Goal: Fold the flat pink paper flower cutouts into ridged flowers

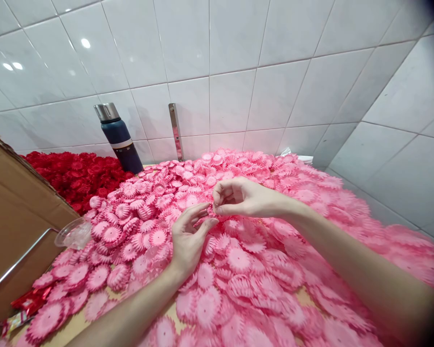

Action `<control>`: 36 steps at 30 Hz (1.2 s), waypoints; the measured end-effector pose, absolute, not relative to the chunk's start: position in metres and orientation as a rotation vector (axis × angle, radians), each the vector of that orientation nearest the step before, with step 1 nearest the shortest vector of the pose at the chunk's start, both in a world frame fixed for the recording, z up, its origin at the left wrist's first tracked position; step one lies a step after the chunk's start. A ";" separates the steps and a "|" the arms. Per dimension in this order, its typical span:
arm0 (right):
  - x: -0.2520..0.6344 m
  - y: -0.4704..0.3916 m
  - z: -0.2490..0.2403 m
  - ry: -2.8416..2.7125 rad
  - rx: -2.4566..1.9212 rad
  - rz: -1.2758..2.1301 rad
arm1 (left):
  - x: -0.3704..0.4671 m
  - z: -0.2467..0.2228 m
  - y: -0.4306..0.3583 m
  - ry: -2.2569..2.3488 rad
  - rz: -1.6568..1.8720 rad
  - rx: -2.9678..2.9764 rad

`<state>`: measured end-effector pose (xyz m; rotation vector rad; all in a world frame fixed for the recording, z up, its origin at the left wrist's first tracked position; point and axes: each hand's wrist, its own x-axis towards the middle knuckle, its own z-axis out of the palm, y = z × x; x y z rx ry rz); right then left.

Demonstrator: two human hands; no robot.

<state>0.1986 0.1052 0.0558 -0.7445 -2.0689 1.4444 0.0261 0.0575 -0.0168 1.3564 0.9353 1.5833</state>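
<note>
My left hand is raised over a heap of pink scalloped paper-like discs. Its fingers curve inward, with a gap between thumb and fingertips. Close against those fingertips is my right hand, its thumb and index finger brought together in a pinch. A tiny bit of pink shows where the two hands meet, too small to name. The pink discs, many with a small dark hole at the centre, lie stacked and scattered beneath both hands.
A dark blue bottle with a steel cap stands near the tiled wall. Red pieces pile up at the back left. A cardboard box, a clear plastic bowl and a red wrapper are at the left. A metal strip rises against the wall.
</note>
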 end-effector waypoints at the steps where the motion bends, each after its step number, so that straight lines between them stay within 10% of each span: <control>1: 0.199 0.105 0.056 -2.073 -0.751 1.441 | 0.026 -0.017 0.057 0.932 1.584 1.357; 36: 0.203 0.106 0.061 -2.140 -0.870 1.109 | 0.027 -0.012 0.054 0.949 1.644 1.186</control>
